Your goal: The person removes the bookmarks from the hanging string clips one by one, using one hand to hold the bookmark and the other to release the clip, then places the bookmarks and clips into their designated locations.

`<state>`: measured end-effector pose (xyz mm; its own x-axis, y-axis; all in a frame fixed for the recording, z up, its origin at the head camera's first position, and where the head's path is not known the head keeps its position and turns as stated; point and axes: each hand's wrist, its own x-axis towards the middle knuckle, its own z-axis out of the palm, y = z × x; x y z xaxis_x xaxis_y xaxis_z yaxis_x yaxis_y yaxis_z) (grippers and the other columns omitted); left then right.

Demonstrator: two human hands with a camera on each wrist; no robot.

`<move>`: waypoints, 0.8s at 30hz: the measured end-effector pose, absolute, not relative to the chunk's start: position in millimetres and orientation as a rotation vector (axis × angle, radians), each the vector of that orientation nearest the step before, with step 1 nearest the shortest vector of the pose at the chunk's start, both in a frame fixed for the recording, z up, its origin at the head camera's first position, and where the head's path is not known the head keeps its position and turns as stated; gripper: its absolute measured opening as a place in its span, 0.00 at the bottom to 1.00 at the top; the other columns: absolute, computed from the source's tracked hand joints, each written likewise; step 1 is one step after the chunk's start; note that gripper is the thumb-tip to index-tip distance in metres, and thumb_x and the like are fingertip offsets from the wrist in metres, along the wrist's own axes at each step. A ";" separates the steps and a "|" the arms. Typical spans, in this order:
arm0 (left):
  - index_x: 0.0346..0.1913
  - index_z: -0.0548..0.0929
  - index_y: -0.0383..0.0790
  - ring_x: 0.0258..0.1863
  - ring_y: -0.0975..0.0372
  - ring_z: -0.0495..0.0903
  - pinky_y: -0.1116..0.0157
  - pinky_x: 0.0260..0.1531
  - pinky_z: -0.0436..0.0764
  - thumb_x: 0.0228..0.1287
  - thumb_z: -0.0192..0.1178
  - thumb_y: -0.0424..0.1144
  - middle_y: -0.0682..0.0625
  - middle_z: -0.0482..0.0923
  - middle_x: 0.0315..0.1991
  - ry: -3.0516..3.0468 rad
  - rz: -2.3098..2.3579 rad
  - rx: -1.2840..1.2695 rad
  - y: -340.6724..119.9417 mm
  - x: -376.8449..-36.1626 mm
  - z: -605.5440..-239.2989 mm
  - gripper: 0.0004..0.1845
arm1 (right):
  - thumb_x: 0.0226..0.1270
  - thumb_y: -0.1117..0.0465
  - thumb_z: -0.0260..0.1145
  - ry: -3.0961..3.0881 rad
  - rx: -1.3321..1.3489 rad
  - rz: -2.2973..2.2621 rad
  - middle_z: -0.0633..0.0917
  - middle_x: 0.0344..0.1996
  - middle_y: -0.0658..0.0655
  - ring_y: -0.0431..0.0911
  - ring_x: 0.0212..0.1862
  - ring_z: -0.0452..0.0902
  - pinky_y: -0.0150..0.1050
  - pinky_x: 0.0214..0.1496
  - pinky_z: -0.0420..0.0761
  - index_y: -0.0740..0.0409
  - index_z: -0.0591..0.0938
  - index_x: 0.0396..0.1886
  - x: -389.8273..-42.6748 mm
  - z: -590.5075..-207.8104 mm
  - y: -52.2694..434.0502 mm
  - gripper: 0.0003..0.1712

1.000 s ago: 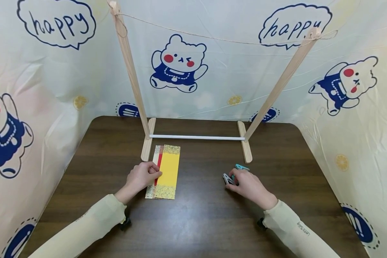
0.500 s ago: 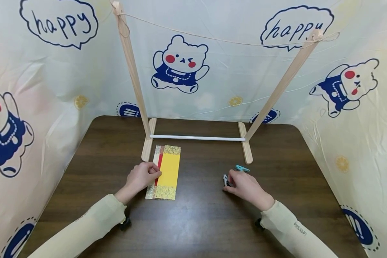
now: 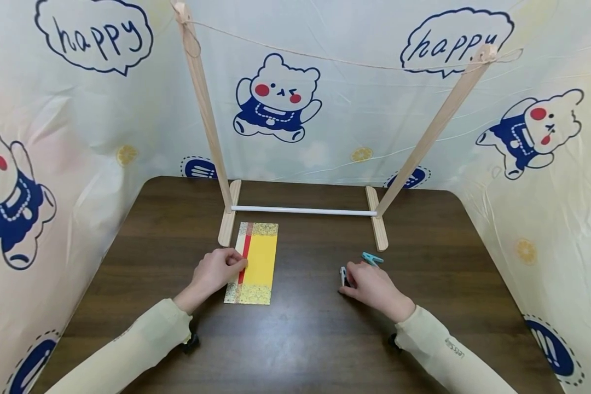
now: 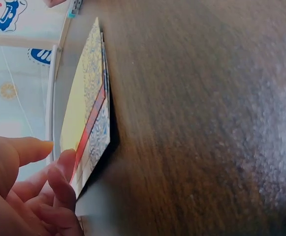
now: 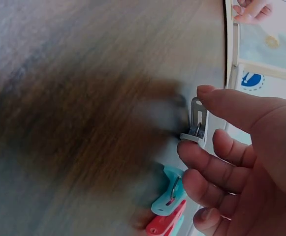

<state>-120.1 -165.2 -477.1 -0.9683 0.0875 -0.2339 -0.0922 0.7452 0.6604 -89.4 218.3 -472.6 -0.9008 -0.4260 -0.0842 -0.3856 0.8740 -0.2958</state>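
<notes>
A layered yellow card (image 3: pixel 261 257) with a red stripe, a pale left strip and speckled ends lies left of centre on the table. My left hand (image 3: pixel 219 269) pinches its left edge with curled fingers; thumb and fingertips (image 4: pixel 68 160) meet this edge in the left wrist view. To the right, my right hand (image 3: pixel 375 284) holds a grey-white clothespin (image 5: pixel 198 115) between thumb and index finger, small and partly covered from above. Just beyond it lies a teal clothespin (image 3: pixel 372 258). The right wrist view also shows a red clothespin (image 5: pixel 165 225) below the teal one.
Behind both hands stands a wooden frame: a left post (image 3: pixel 206 109), a right post (image 3: pixel 435 131), feet and a white crossbar (image 3: pixel 302 210). A thin string (image 3: pixel 320 57) sags between the post tops. Printed cloth (image 3: pixel 364 109) hangs around the brown table (image 3: pixel 295 339).
The card's layers have drawn closer into line under my left hand. My right hand has shifted slightly left, and the grey-white clothespin has turned more upright.
</notes>
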 end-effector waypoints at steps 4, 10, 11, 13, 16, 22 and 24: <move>0.45 0.89 0.38 0.26 0.58 0.76 0.63 0.28 0.74 0.69 0.68 0.43 0.51 0.85 0.30 2.690 1.064 -0.006 -164.8 -120.0 -476.1 0.12 | 0.61 0.50 0.81 2.905 -0.660 -0.402 0.69 0.21 0.45 0.39 0.25 0.65 0.34 0.23 0.65 0.49 0.71 0.25 -88.9 -472.0 217.7 0.24; 0.46 0.89 0.37 0.27 0.58 0.76 0.62 0.29 0.75 0.69 0.68 0.42 0.51 0.85 0.30 2.742 1.074 0.047 -165.6 -121.0 -473.2 0.11 | 0.63 0.54 0.79 2.938 -0.700 -0.485 0.71 0.20 0.43 0.36 0.22 0.64 0.33 0.22 0.65 0.51 0.73 0.27 -92.3 -467.2 220.3 0.20; 0.46 0.89 0.37 0.27 0.58 0.76 0.62 0.30 0.75 0.69 0.68 0.41 0.51 0.86 0.31 2.750 1.073 0.061 -165.7 -120.8 -473.0 0.11 | 0.64 0.55 0.78 2.945 -0.700 -0.503 0.72 0.20 0.43 0.36 0.22 0.64 0.33 0.22 0.66 0.51 0.74 0.27 -93.4 -466.8 221.2 0.19; 0.47 0.89 0.38 0.28 0.58 0.76 0.62 0.31 0.76 0.70 0.68 0.41 0.51 0.86 0.32 2.770 1.064 0.090 -165.7 -120.4 -473.0 0.10 | 0.66 0.55 0.77 2.961 -0.678 -0.525 0.73 0.20 0.42 0.35 0.22 0.65 0.32 0.23 0.68 0.50 0.76 0.28 -95.8 -466.2 223.3 0.16; 0.47 0.89 0.39 0.28 0.59 0.76 0.63 0.32 0.77 0.69 0.69 0.41 0.51 0.86 0.33 2.808 1.047 0.135 -165.3 -119.5 -473.4 0.10 | 0.68 0.56 0.75 2.990 -0.646 -0.557 0.77 0.22 0.42 0.36 0.24 0.68 0.33 0.26 0.72 0.49 0.79 0.31 -99.8 -464.5 227.6 0.12; 0.47 0.89 0.41 0.27 0.59 0.73 0.63 0.28 0.75 0.66 0.72 0.43 0.51 0.83 0.30 2.969 0.927 0.262 -165.5 -115.7 -472.8 0.12 | 0.68 0.57 0.75 3.046 -0.606 -0.648 0.78 0.24 0.44 0.38 0.26 0.70 0.35 0.28 0.73 0.50 0.82 0.33 -103.5 -458.8 236.5 0.08; 0.48 0.89 0.41 0.28 0.58 0.74 0.62 0.27 0.76 0.65 0.73 0.43 0.50 0.84 0.32 3.037 0.870 0.319 -166.0 -114.5 -473.5 0.13 | 0.68 0.58 0.75 3.074 -0.602 -0.662 0.78 0.25 0.44 0.39 0.27 0.69 0.35 0.28 0.73 0.51 0.82 0.33 -103.7 -458.5 239.2 0.08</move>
<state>-114.5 -166.0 -473.5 -0.9793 0.1826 0.0872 0.2011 0.8298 0.5205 -103.7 239.2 -458.5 -0.9276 -0.3482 0.1350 -0.3729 0.8439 -0.3858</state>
